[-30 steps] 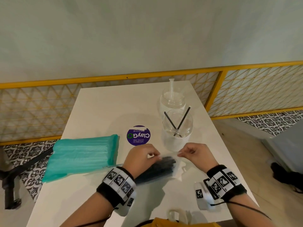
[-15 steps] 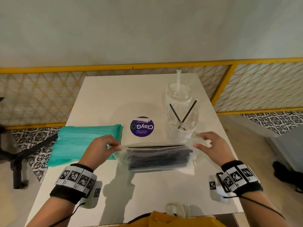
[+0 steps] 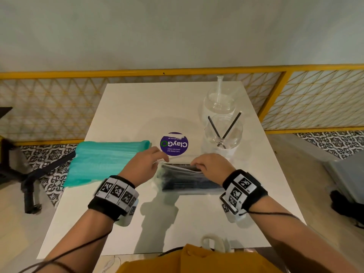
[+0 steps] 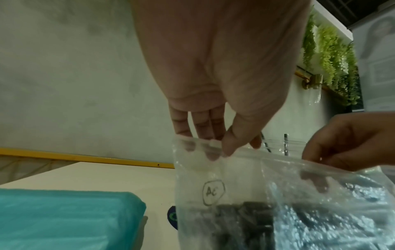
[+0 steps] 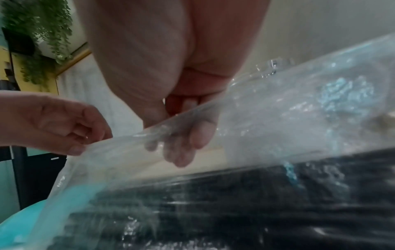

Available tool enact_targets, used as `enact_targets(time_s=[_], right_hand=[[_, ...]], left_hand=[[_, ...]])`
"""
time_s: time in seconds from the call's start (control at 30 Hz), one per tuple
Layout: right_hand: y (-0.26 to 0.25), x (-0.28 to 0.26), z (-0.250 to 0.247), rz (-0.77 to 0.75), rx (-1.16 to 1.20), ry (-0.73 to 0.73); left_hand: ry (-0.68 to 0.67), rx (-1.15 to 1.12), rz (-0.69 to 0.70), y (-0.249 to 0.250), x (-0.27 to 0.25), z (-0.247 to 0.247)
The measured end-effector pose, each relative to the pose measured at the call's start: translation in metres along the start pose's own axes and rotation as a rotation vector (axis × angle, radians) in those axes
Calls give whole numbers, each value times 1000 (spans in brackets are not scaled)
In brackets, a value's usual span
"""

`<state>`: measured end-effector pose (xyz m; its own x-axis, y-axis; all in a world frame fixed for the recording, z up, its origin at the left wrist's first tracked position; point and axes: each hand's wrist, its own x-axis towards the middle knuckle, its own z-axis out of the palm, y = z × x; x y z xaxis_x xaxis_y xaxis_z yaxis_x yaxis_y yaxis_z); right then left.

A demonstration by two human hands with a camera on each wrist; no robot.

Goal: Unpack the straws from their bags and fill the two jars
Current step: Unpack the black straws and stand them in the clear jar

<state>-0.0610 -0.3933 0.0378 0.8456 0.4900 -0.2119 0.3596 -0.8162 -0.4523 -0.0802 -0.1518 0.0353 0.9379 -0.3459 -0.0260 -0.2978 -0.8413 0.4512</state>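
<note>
A clear bag of black straws [image 3: 185, 181] [image 4: 278, 211] [image 5: 235, 194] hangs lifted over the white table [image 3: 137, 111]. My left hand [image 3: 146, 164] [image 4: 222, 145] pinches the bag's top edge at its left end. My right hand [image 3: 204, 164] [image 5: 181, 135] grips the same edge further right, with fingers reaching inside the mouth. A teal bag of straws [image 3: 106, 160] [image 4: 64, 218] lies at the left. The near jar [image 3: 223, 133] holds two black straws. The far jar [image 3: 218, 103] holds one clear straw.
A round purple sticker [image 3: 174, 143] lies on the table between the teal bag and the jars. A yellow lattice railing [image 3: 59, 103] runs behind the table. A black stand [image 3: 29, 174] is on the floor at the left.
The bag was held spread wide between my two hands half a second ago. Both hands have since come together at its top edge, and the right fingers have gone into the opening.
</note>
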Motion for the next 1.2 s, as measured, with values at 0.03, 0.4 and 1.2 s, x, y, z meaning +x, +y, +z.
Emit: enact_targets(time_s=[0.03,0.4,1.2], right_hand=[[-1,1,-1,18,0,-14],[-19,24,35,21,-257,-173],[-11,-6,0,46,165,-16]], left_hand=[[-11,19,9,-1,-1,3],[-11,185,-155,15,-5,19],[83,-152,-205,13,-10,27]])
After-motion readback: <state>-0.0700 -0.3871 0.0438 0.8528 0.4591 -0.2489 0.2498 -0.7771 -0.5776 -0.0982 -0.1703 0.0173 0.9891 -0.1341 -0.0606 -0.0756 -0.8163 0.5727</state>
